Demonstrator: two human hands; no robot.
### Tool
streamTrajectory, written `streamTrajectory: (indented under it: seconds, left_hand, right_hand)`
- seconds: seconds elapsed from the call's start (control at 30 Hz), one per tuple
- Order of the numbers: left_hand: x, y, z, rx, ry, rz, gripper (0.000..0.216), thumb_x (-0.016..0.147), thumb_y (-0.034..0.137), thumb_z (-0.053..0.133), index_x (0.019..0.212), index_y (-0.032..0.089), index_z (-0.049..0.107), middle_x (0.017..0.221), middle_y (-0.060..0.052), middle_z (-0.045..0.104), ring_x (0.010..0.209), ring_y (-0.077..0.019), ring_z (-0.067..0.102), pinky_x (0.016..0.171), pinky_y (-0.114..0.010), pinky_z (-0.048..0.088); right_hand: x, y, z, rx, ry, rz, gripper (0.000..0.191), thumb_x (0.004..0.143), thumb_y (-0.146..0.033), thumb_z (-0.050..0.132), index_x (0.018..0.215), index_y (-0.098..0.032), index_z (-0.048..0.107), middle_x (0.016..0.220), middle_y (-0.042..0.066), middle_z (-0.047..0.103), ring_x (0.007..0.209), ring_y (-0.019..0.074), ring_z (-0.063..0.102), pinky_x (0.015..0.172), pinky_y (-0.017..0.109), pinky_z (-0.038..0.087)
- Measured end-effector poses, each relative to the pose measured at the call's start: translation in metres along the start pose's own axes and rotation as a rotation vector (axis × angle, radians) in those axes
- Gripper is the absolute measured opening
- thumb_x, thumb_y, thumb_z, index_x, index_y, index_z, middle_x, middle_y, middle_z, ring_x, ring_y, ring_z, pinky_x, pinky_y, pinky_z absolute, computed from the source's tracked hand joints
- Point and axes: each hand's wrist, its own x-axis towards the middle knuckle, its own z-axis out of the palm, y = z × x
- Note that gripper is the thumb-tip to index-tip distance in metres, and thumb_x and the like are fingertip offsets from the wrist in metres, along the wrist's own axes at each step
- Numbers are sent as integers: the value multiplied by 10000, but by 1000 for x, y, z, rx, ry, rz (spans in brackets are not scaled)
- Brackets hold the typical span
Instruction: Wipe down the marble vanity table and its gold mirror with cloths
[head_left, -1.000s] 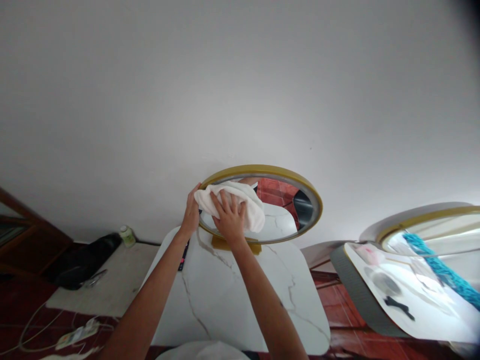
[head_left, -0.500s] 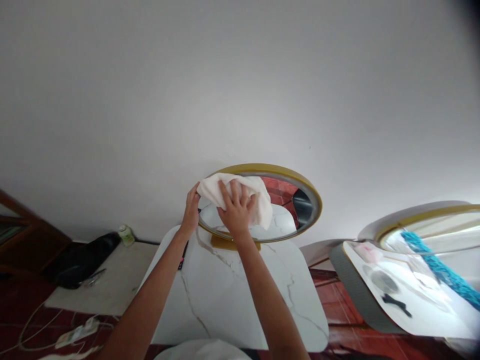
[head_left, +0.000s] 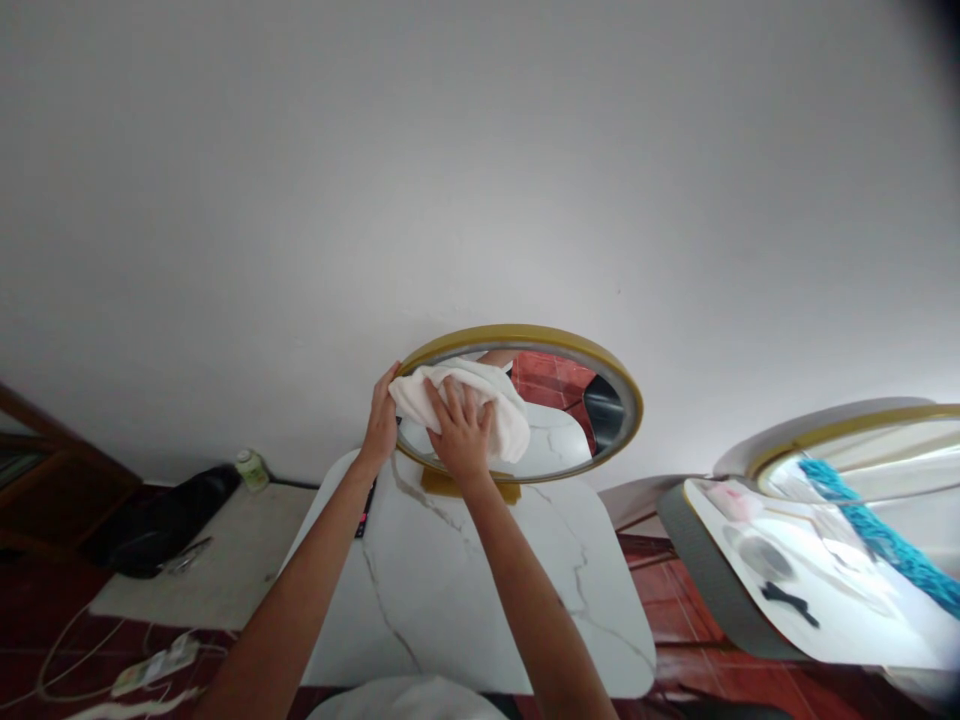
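A round mirror [head_left: 559, 385] with a gold frame stands on a gold base [head_left: 442, 484] on a white marble-patterned tabletop [head_left: 450, 600]. My left hand [head_left: 381, 415] grips the left edge of the mirror frame, its fingers wrapped partly behind it. With fingers curved and somewhat apart, my right hand [head_left: 461, 430] holds a bunched white cloth [head_left: 506, 425] pressed to the left part of the glass. The cloth's left corner reaches my left fingertips. A dark slim object [head_left: 366, 512] lies beside my left wrist, partly hidden by it.
To the right, another gold-framed mirror [head_left: 919, 440] stands on a white-topped table [head_left: 840, 620] holding a black bow-shaped item [head_left: 790, 603]. At left are a green-white bottle [head_left: 252, 470], a black bag [head_left: 176, 520] and a power strip [head_left: 156, 668] with cables. A grey wall [head_left: 480, 180] rises behind.
My right hand and the white cloth have slid left and slightly down across the glass, exposing more of the mirror. My left hand stays on the frame.
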Motion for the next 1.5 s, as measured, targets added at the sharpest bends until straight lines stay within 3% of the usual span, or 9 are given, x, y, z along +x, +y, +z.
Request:
streamTrajectory:
  seconds: [0.23,0.33,0.63,0.8,1.0,1.1,1.33,1.5]
  left_hand:
    - [-1,-9,0,-18,66,-36,441,920,476,375,1308,281,453,1353,-33,461,1298,-200,364,1134,-408,210]
    - [-1,-8,0,-22,59,-45,419,927,459,366,1296,287,461,1347,-28,468,1296,-197,366,1136,-413,208]
    - [0,-3,0,-7,9,-3,491,914,466,389,1362,266,388,1425,-44,381,1339,-206,304,1143,-380,182]
    - [0,-4,1,-9,8,-1,478,920,443,373,1364,263,386,1417,-45,389,1329,-202,319,1140,-382,187]
    - [-1,-8,0,-17,43,-38,435,907,435,408,1312,281,441,1354,-35,456,1300,-201,359,1135,-401,203]
    - [-1,-13,0,-5,49,-27,419,905,431,411,1299,296,450,1342,-27,468,1283,-207,377,1126,-414,222]
    - [-1,-8,2,-10,35,-11,417,925,439,373,1297,270,458,1375,-37,439,1308,-194,349,1136,-397,201]
    - [-2,-1,2,0,21,1,446,928,446,364,1327,258,430,1414,-45,398,1327,-196,323,1140,-396,194]
  right_hand:
    - [22,3,-35,0,129,141,682,864,-376,494,1458,-317,164,1519,52,177,1359,338,165,1019,632,171]
    - [19,2,-27,-4,113,105,682,863,-368,505,1456,-319,171,1517,56,188,1360,340,164,1023,634,156]
    - [-22,0,33,-28,-55,-22,649,893,-359,477,1453,-331,150,1512,47,207,1338,319,221,1021,639,171]
    - [-15,2,19,-15,-64,-4,679,881,-344,492,1457,-323,134,1515,48,198,1351,310,189,1022,625,183]
    - [13,2,-21,10,56,124,680,869,-369,485,1457,-336,143,1514,50,200,1352,337,175,1012,630,176]
    - [20,1,-30,16,102,171,676,863,-393,488,1455,-327,169,1513,66,199,1345,358,177,1004,636,178]
    - [3,-1,-6,9,19,65,680,868,-370,505,1455,-330,164,1506,58,227,1337,335,201,1022,643,138]
    - [-9,-1,8,9,-46,6,668,872,-354,497,1454,-326,170,1504,64,232,1334,325,217,1021,632,173]
